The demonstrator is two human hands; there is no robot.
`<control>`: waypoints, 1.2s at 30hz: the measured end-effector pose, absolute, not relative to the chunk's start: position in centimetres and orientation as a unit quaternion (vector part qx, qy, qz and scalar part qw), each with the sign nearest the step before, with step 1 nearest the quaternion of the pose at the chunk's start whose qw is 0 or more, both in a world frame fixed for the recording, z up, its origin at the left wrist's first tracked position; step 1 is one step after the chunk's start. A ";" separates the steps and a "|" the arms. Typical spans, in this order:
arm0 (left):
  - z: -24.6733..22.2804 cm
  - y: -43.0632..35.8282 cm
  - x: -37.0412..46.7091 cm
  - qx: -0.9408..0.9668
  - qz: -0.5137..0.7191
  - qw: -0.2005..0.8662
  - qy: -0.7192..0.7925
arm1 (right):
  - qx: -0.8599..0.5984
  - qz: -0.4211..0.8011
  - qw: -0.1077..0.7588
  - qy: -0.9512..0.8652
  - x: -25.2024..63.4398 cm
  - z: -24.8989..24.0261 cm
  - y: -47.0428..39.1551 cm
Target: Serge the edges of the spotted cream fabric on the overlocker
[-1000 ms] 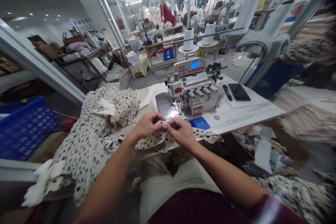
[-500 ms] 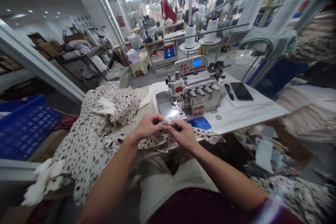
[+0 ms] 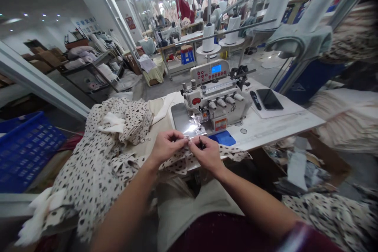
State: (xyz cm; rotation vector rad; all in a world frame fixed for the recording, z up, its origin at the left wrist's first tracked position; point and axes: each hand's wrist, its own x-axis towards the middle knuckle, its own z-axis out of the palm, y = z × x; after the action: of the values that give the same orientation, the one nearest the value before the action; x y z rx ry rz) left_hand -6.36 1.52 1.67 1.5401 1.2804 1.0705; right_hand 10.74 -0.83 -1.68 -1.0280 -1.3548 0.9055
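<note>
Cream fabric with black spots (image 3: 177,162) lies along the table's front edge. My left hand (image 3: 168,145) pinches a raised bit of it, fingers curled. Close beside it, almost touching, my right hand (image 3: 206,151) pinches the same bit and also holds a small dark tool (image 3: 202,143), whose shape is mostly hidden by the fingers. Just beyond the hands stands a white overlock sewing machine (image 3: 217,100) with a lit blue display. A large heap of spotted fabric (image 3: 100,165) hangs over the table's left side.
A phone (image 3: 269,99) and a dark marker (image 3: 255,100) lie right of the machine. A blue pad (image 3: 223,138) is at its front. A blue basket (image 3: 29,149) stands at the left; a carton of scraps (image 3: 327,157) is at the lower right. Thread cones (image 3: 208,37) stand behind.
The view has shifted slightly, so the machine and table appear a little further left. My left hand's fingers are more curled and raised; both hands still pinch the fabric.
</note>
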 end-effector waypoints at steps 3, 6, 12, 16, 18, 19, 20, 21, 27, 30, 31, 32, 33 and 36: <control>1.4 1.7 -5.9 0.632 0.441 0.393 0.501 | -0.450 0.385 0.590 -0.548 10.7 -1.8 -1.0; 1.5 1.8 -5.6 0.642 0.429 0.406 0.488 | -0.455 0.430 0.598 -0.501 10.9 -1.9 -1.0; 3.1 2.4 -4.9 0.699 0.358 0.377 0.491 | -0.427 0.471 0.522 -0.569 12.4 -1.9 -0.7; 4.1 3.6 -3.6 0.746 0.333 0.286 0.501 | -0.459 0.406 0.540 -0.576 13.1 -2.2 -0.1; 4.1 4.4 -2.8 0.763 0.319 0.237 0.510 | -0.496 0.362 0.550 -0.566 13.1 -2.7 0.4; 3.9 4.7 -2.5 0.773 0.307 0.215 0.511 | -0.517 0.342 0.551 -0.559 13.0 -3.0 0.6; 3.6 5.0 -2.2 0.783 0.298 0.193 0.511 | -0.535 0.327 0.549 -0.552 12.9 -3.4 0.8; 3.3 5.2 -1.9 0.791 0.294 0.168 0.510 | -0.550 0.316 0.548 -0.545 12.8 -3.7 0.9; 2.6 3.7 -1.2 0.851 0.267 -0.001 0.451 | -0.552 0.351 0.559 -0.510 12.6 -4.3 1.2; 2.7 2.3 -1.1 0.886 0.220 -0.037 0.406 | -0.524 0.382 0.574 -0.500 12.9 -4.1 1.2; 2.7 1.9 -1.1 0.889 0.217 -0.043 0.401 | -0.513 0.396 0.576 -0.498 13.0 -4.2 1.1; 2.6 1.5 -1.1 0.889 0.217 -0.046 0.400 | -0.502 0.412 0.576 -0.497 13.1 -4.3 1.1; 2.4 1.2 -1.0 0.887 0.222 -0.047 0.401 | -0.490 0.429 0.574 -0.497 13.2 -4.5 1.0; 1.7 0.5 -0.8 0.877 0.240 -0.068 0.411 | -0.466 0.464 0.554 -0.511 14.0 -5.0 0.9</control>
State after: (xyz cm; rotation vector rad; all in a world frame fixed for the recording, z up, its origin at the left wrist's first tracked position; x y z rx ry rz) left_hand -0.84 0.47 1.66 2.8802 1.3496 0.7890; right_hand 14.03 0.85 -4.97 -1.1019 -1.2073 1.0962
